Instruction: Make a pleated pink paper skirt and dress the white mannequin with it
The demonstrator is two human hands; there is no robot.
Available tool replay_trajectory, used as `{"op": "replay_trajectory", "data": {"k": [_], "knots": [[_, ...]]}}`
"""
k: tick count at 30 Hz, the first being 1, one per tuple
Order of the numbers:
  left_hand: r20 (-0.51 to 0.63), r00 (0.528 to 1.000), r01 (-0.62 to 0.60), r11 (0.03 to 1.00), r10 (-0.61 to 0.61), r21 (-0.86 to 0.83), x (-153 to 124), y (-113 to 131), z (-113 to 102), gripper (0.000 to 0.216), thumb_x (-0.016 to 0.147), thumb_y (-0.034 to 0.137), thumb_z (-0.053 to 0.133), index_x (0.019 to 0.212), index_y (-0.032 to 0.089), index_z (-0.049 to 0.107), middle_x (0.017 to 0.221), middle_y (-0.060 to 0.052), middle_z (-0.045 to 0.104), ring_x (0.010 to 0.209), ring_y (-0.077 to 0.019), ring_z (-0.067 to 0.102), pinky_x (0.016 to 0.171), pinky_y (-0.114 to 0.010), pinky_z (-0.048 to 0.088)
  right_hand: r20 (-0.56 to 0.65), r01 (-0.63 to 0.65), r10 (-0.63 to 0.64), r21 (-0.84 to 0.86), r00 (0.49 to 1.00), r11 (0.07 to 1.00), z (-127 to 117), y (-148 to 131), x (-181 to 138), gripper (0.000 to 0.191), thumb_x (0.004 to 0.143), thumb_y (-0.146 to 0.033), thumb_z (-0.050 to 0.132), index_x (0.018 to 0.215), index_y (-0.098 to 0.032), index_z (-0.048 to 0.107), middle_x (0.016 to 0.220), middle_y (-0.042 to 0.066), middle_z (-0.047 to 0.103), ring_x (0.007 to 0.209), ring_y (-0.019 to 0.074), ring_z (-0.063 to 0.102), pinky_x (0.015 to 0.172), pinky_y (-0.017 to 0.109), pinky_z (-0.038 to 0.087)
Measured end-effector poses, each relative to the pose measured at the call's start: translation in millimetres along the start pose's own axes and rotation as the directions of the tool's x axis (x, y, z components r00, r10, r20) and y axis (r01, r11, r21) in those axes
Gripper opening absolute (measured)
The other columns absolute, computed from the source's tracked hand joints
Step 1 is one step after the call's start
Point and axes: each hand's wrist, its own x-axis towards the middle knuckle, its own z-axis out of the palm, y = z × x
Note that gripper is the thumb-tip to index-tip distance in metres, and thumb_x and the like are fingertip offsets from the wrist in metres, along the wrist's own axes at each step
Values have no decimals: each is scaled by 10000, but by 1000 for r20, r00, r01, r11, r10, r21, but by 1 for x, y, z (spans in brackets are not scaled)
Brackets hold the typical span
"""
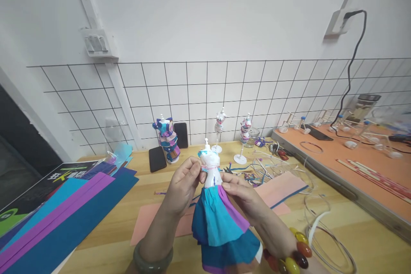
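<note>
A small white mannequin doll is held up over the wooden table. It wears a layered paper skirt of light blue, dark blue and purple. My left hand pinches the doll's torso from the left, at a pink band under its chest. From the right, my right hand grips the waist where the skirt starts. A green bangle is on my left wrist and a beaded bracelet on my right.
Sheets of blue and purple paper lie at the left, pink paper under my hands. A dressed mannequin, two phones and two bare mannequins stand by the tiled wall. Wire loops lie at the right, beside an orange table.
</note>
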Motion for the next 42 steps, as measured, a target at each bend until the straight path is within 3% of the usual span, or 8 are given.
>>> {"op": "replay_trajectory", "data": {"k": [6, 11, 15, 22, 25, 28, 32, 42], "knots": [[-5, 999, 50, 983, -51, -178, 0, -1, 6, 210, 834, 337, 586, 737, 167, 511, 540, 42, 464, 533, -78, 393, 548, -190, 327, 17, -4, 4, 15, 1000, 1000, -4, 9, 1, 250, 696, -343, 708, 874, -167, 704, 832, 66, 703, 822, 212, 641, 785, 310, 460], [-64, 998, 4, 997, 1, 74, 2, 2, 0, 219, 850, 340, 560, 729, 161, 522, 593, 17, 525, 575, -93, 440, 581, -214, 349, -10, -49, 48, -122, 999, 991, -17, 2, 4, 262, 767, -332, 666, 972, -170, 677, 859, 66, 689, 826, 201, 629, 818, 330, 447], [20, 1000, -20, 965, 16, 262, -2, 3, 1, 231, 884, 343, 497, 756, 156, 544, 643, -9, 567, 631, -116, 475, 635, -244, 368, -85, 36, -65, -304, 994, 952, -21, -10, 1, 315, 834, -423, 588, 1049, -194, 617, 979, 71, 671, 899, 205, 610, 847, 344, 435], [49, 997, 32, 935, -52, 354, -7, 6, 15, 248, 885, 369, 471, 745, 168, 512, 662, 0, 529, 646, -128, 483, 646, -261, 388, -209, 21, -340, -827, 917, 562, -2, -23, -13, 522, 660, -367, 777, 1119, -246, 560, 1125, 61, 603, 1071, 283, 515, 919, 396, 374], [36, 998, 37, 914, -57, 403, -8, 8, 18, 271, 873, 389, 482, 710, 174, 496, 655, 10, 504, 628, -121, 461, 619, -247, 379, -145, 64, -386, -876, 911, 479, 1, -25, -14, 350, 644, -311, 791, 949, -229, 642, 1056, 55, 630, 1033, 287, 525, 912, 392, 368], [41, 998, 34, 907, -57, 420, -9, 11, 19, 264, 875, 393, 479, 724, 177, 498, 673, 14, 491, 642, -118, 447, 616, -236, 370, -116, 90, -303, -803, 946, 589, 2, -25, -12, 161, 708, -295, 742, 814, -199, 667, 909, 55, 672, 916, 254, 574, 850, 369, 405], [81, 995, 25, 921, -61, 388, -11, 12, 19, 247, 896, 361, 455, 729, 182, 482, 684, 20, 459, 664, -116, 432, 637, -236, 364, -163, 61, -190, -585, 968, 809, 2, -23, -11, 167, 755, -334, 697, 818, -182, 673, 872, 60, 694, 835, 214, 599, 770, 329, 447], [118, 993, 5, 985, -26, 171, -8, 6, 17, 225, 892, 343, 476, 751, 174, 523, 734, -13, 516, 662, -122, 427, 635, -251, 346, -187, 9, -47, -200, 981, 980, 0, -19, -7, 197, 703, -332, 706, 741, -140, 725, 701, 48, 686, 649, 171, 595, 686, 286, 453]]}}
